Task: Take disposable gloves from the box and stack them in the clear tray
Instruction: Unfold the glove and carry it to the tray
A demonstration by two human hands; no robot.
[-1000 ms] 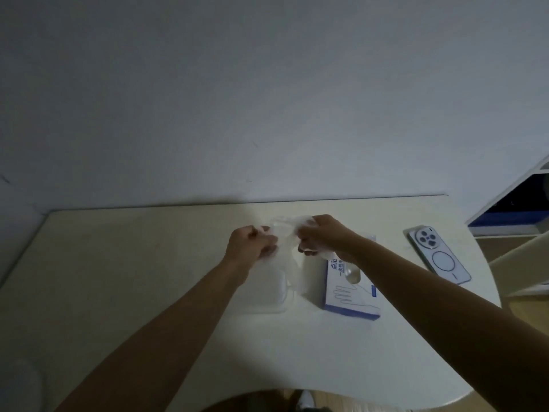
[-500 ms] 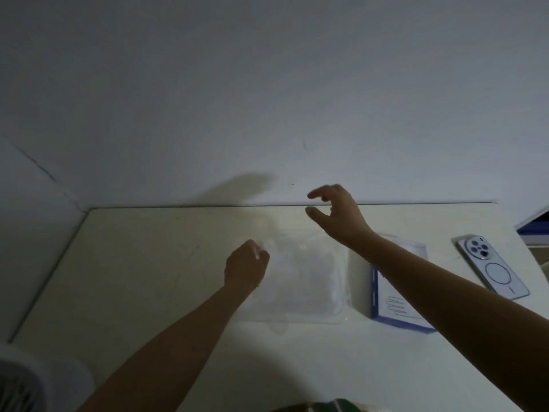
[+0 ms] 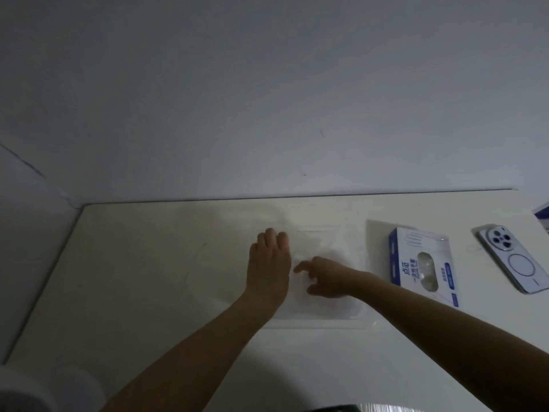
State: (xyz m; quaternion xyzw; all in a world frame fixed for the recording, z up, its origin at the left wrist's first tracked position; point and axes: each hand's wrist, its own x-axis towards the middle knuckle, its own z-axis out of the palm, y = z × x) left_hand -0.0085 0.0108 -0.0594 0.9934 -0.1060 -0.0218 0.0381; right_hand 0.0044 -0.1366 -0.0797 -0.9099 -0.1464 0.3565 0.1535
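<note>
A clear plastic tray (image 3: 361,318) lies in the middle of the pale table, with thin see-through gloves (image 3: 319,248) spread inside it. My left hand (image 3: 270,263) lies flat with straight fingers at the tray's left side, pressing down on the glove edge. To its right, my right hand (image 3: 325,276) rests over the gloves in the tray with fingers loosely spread, holding nothing. The white and blue glove box (image 3: 421,263) lies flat to the right of the tray, its oval opening facing up.
A white phone (image 3: 515,257) lies face down at the far right of the table (image 3: 148,278). The wall runs along the table's back edge. A blurred white round object (image 3: 38,391) shows at the bottom left corner.
Both hands came down from holding a glove in the air to lying on the gloves in the tray. My left fist opened flat. My right hand dropped from above.
</note>
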